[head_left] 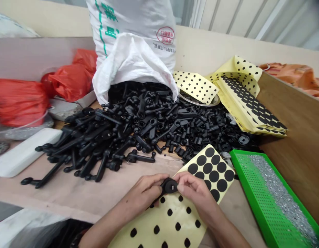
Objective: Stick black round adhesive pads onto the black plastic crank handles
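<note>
Left hand (pixel 145 194) and right hand (pixel 197 193) are both closed in a tight fingertip pinch on the round end of a black plastic handle (pixel 169 186), held over a yellow sticker sheet (pixel 172 224) with black dots. A second dotted sheet (pixel 209 168) lies just beside it. The step in hand looks like fingerwork on that round end; the next move seems to call for a steady two-hand hold. A heap of black handles (pixel 138 127) spills from a white sack (pixel 130 44) on the surface (pixel 239 213), with a green tray (pixel 247 186) of small metal bits at right.
</note>
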`<state>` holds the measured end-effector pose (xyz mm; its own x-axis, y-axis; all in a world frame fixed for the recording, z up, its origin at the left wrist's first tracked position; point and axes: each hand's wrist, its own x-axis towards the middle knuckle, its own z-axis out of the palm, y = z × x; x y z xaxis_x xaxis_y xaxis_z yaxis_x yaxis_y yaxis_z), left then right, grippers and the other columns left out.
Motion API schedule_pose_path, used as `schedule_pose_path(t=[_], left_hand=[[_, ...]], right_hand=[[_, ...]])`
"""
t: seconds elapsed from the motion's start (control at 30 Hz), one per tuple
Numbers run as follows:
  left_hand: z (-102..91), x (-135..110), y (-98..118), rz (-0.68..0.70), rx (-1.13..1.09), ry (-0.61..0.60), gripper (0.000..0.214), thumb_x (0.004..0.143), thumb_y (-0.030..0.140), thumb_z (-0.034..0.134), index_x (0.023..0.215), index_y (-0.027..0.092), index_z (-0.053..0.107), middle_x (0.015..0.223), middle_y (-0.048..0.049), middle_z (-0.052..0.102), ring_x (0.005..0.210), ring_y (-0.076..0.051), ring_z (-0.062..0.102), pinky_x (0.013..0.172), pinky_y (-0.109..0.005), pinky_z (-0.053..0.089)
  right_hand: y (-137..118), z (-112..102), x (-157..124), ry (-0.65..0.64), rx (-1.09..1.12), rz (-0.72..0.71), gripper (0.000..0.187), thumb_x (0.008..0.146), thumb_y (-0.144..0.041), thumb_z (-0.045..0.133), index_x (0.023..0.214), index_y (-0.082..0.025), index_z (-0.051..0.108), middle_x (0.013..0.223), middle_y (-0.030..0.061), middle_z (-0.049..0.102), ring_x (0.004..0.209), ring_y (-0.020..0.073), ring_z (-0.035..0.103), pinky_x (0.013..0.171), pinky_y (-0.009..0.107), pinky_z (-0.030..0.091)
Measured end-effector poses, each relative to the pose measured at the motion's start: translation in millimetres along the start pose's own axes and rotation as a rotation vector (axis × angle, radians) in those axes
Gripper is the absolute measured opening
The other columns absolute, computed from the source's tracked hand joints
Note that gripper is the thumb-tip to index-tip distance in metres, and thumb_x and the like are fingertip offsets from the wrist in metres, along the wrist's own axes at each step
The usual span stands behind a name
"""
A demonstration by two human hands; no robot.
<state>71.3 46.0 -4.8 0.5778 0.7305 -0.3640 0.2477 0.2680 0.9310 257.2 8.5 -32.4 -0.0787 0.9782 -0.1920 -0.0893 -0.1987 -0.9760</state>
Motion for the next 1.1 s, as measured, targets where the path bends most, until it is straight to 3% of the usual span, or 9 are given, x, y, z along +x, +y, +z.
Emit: schedule_pose_path(t=[0.37,0.63,0.93,1.1], left_hand=[[-0.8,-1,2,-0.001,-0.001,-0.028,0.031,0.088,0.029,0.041,0.11,0.022,0.063,0.077,0.0012,0.057,0.061,-0.012,0.048,0.054,-0.02,0.04],[-1.0,-2,6,-0.023,0.021,-0.042,0.03,0.088,0.031,0.041,0.104,0.021,0.065,0.074,0.0013,0.055,0.062,-0.012,0.049,0.054,-0.02,0.042],[9.2,5,-11,0.041,0.1,0.107,0.03,0.083,0.036,0.052,0.103,0.017,0.064,0.057,0.0057,0.046,0.048,-0.009,0.041,0.044,-0.018,0.037],[13.8,-1,-11,0.142,0.31,0.258,0.024,0.084,0.034,0.05,0.097,0.019,0.064,0.06,0.0046,0.057,0.052,-0.011,0.05,0.048,-0.019,0.039]], right_hand=[[-13,1,-1,-0.045,-0.064,0.005,0.02,0.072,-0.034,0.066,0.063,-0.018,0.058,0.094,0.0053,0.059,0.088,0.02,0.055,0.075,0.029,0.044],[-14,1,0,-0.068,-0.079,0.005,0.018,0.073,-0.032,0.066,0.064,-0.018,0.059,0.095,0.0058,0.059,0.088,0.0205,0.055,0.074,0.03,0.044],[-13,3,3,-0.051,-0.125,-0.024,0.014,0.072,-0.026,0.063,0.063,-0.018,0.057,0.09,0.0054,0.059,0.083,0.0184,0.056,0.07,0.027,0.045],[-9,7,3,0.021,-0.237,-0.075,0.014,0.07,-0.024,0.06,0.059,-0.018,0.054,0.075,0.0029,0.057,0.068,0.0152,0.055,0.061,0.026,0.044]])
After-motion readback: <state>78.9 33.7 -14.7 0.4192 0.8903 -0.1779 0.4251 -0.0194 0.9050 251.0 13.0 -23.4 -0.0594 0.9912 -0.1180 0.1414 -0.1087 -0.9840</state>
